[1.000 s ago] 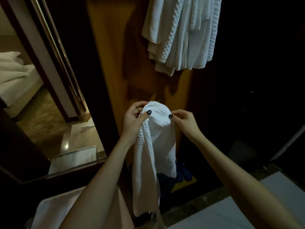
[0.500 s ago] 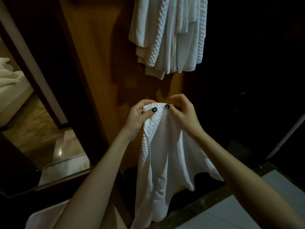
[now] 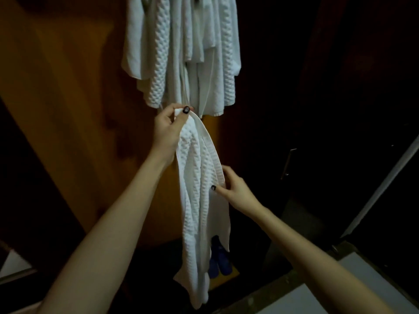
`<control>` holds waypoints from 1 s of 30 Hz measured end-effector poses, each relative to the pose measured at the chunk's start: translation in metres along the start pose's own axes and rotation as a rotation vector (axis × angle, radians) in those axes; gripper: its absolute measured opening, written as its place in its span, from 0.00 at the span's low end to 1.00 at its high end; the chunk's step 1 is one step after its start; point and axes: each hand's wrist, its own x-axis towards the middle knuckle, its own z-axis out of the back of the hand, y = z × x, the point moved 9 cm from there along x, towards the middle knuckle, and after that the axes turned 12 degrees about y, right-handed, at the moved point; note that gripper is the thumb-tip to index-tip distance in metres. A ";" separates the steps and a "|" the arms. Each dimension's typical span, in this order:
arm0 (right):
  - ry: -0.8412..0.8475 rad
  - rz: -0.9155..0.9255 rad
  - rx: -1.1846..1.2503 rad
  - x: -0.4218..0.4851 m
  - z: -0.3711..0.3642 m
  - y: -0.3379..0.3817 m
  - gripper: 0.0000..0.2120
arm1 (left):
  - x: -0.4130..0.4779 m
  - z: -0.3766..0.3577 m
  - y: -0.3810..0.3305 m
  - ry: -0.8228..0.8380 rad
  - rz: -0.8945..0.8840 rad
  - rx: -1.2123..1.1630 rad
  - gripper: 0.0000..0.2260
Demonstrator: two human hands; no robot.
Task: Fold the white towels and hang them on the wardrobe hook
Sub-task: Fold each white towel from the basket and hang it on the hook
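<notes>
A white waffle-textured towel (image 3: 197, 191) hangs in a long narrow drape in front of me. My left hand (image 3: 169, 130) pinches its top end, held high just under the hanging bundle. Lower down, my right hand (image 3: 233, 186) grips the towel's right edge at about mid-length. Several white towels (image 3: 181, 51) hang bunched from above against the wooden wardrobe panel (image 3: 68, 98). The hook itself is hidden behind them or out of frame.
The wardrobe interior to the right is dark, with a metal handle (image 3: 288, 163) on a dark door. Blue slippers (image 3: 220, 261) lie on the wardrobe floor behind the towel's lower end. A pale floor surface (image 3: 362, 282) shows at the bottom right.
My left hand rose with the towel's top toward the hanging bundle. My right hand left the top and slid down to the towel's side. The view tilted upward.
</notes>
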 end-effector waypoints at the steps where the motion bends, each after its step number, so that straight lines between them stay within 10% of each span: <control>1: -0.003 -0.031 -0.007 -0.003 0.006 -0.012 0.26 | 0.006 -0.006 0.000 -0.021 -0.009 -0.022 0.06; 7: -0.018 -0.239 -0.096 -0.018 0.023 -0.085 0.34 | 0.034 -0.011 -0.009 -0.120 -0.069 -0.143 0.06; 14: -0.326 -0.044 -0.189 -0.027 0.088 -0.070 0.31 | 0.044 0.010 0.006 -0.138 -0.024 -0.026 0.05; 30: -0.129 -0.064 0.189 -0.004 0.116 0.007 0.17 | 0.012 -0.001 0.082 0.067 0.160 0.301 0.06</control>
